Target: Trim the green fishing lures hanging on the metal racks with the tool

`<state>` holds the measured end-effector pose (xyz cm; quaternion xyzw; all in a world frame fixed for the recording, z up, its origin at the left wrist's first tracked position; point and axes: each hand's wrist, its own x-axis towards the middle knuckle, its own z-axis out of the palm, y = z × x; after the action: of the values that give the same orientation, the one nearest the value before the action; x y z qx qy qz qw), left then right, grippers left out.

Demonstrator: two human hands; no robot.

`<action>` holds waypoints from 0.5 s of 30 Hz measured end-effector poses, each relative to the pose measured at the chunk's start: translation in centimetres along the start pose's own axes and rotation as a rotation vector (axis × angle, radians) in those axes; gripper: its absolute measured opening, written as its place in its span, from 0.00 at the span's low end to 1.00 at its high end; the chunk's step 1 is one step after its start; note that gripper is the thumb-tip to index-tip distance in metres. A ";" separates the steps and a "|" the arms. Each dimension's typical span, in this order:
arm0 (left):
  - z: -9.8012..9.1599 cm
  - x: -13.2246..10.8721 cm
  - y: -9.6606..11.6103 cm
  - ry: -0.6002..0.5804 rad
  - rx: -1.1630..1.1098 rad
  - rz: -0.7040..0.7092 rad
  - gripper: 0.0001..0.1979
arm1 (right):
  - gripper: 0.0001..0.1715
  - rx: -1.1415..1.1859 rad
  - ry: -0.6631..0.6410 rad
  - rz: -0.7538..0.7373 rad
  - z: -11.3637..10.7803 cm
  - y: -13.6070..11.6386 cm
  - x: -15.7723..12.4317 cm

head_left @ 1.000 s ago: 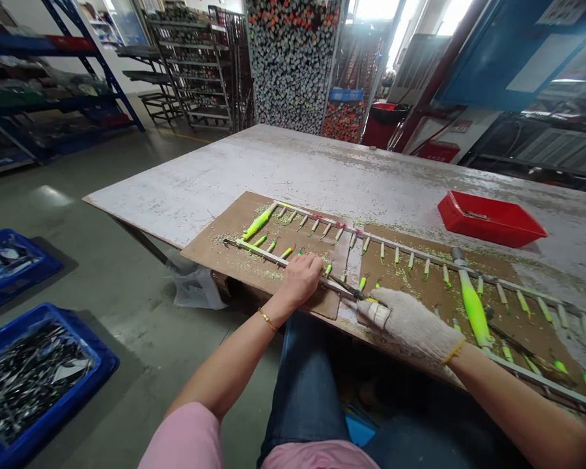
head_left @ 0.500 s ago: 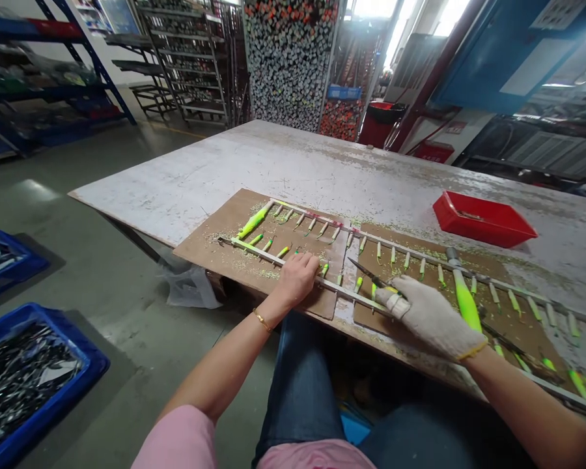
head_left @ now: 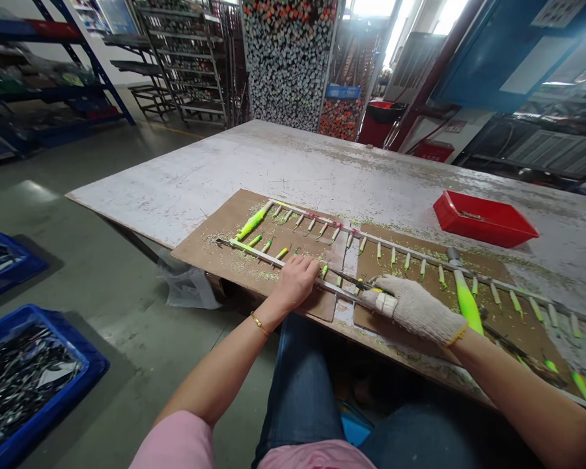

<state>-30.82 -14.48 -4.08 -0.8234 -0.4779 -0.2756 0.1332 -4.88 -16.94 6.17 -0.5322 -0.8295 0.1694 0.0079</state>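
Two long metal rack frames (head_left: 283, 262) lie on brown cardboard sheets (head_left: 234, 251), carrying rows of small tapered cream pieces with neon green ends. My left hand (head_left: 297, 281) presses on the near rail, its fingers curled over the metal. My right hand (head_left: 415, 311), in a white knit glove, grips a small dark-bladed knife (head_left: 354, 281) lying along that rail. Thick neon green pieces (head_left: 252, 221) sit at the frames' ends, and another (head_left: 466, 306) lies to the right of the glove. Green shavings are scattered over the cardboard.
A red plastic tray (head_left: 483, 219) stands on the scuffed white table (head_left: 273, 163) at the right. Blue crates of dark metal pieces (head_left: 29, 384) sit on the floor at the left. Loaded racks and shelving stand behind the table.
My gloved right hand has moved left, and the knife has swung down along the rail. My left hand stays on the rail, and the view has shifted slightly.
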 end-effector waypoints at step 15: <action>-0.3 0.0 0.0 -0.008 -0.029 -0.005 0.10 | 0.17 -0.333 0.024 -0.022 -0.1 -3.4 -0.5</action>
<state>-30.93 -14.65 -3.84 -0.8251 -0.4763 -0.2796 0.1189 -7.65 -18.64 7.34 -0.5189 -0.8517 0.0231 -0.0687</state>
